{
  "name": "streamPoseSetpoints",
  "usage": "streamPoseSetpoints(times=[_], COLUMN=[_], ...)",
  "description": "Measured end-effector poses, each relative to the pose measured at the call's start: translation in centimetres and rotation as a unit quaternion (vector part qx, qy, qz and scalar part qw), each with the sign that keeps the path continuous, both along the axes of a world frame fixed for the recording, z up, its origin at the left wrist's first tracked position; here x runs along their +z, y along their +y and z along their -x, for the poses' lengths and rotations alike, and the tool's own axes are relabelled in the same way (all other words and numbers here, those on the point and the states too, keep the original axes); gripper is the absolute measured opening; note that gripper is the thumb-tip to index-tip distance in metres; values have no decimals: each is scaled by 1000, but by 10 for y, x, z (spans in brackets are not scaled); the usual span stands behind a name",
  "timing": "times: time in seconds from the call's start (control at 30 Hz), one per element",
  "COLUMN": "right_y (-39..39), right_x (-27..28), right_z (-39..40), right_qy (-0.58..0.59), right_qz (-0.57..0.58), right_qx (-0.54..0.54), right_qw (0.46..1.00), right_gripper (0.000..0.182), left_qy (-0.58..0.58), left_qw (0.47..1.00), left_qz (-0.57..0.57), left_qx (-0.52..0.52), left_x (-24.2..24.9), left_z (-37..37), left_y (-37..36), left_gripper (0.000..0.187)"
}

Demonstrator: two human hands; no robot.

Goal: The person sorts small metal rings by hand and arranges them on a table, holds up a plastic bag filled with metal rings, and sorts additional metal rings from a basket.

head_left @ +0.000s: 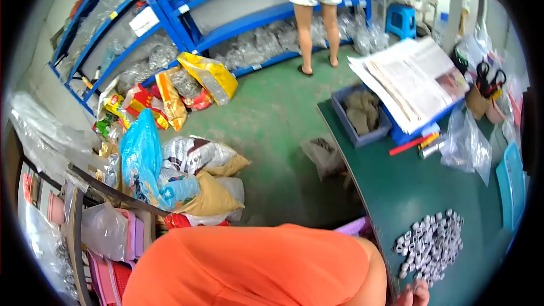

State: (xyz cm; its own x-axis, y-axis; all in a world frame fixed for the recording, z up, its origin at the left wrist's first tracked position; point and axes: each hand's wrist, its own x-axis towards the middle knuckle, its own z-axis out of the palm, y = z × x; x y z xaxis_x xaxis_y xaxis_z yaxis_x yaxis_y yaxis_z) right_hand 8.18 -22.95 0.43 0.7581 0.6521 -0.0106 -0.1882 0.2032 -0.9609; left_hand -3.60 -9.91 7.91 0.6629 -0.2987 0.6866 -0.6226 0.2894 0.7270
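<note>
At the bottom edge, right of centre, part of my left hand [415, 294] shows beside the green table's edge. Its fingers are bent together as in a pinch; what they hold, if anything, is too small and too cut off to name. Just above the fingertips lies a pile of small grey metal-looking pieces [433, 243] on the green tabletop [391, 192]. My orange sleeve and shoulder [243, 266] fill the lower middle and hide the near floor. My right hand is out of view.
On the table stand a grey bin [362, 136] with cloth, stacked papers [413, 79], scissors [488, 82], plastic bags [467, 141] and a blue tray [510, 184]. Filled sacks [215, 192] lie on the floor. Another person [315, 17] stands by blue shelves [238, 31].
</note>
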Motion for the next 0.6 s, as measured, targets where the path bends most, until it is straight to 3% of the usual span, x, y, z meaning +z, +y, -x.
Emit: streamPoseSetpoints(times=[0.03,0.1,0.17,0.37,0.6], right_y=[-2,4,23,37,38], right_x=[-5,-15,5,7,4], right_z=[-1,-3,22,24,22], right_qy=[-13,-53,-10,-74,-137], right_qz=[31,104,64,-10,15], right_qx=[14,-11,-51,-26,-48], right_qw=[999,993,997,997,989], right_gripper=[18,40,48,53,57], left_qy=[-3,-20,-26,-24,-7], left_qw=[1000,998,994,980,979], left_qz=[14,56,99,166,157], left_qx=[-5,-20,-40,-110,-129], left_x=[-1,-5,-13,-33,-39], left_z=[0,3,1,-23,-29], left_y=[0,-2,-8,-43,-58], left_gripper=[12,12,12,11,10])
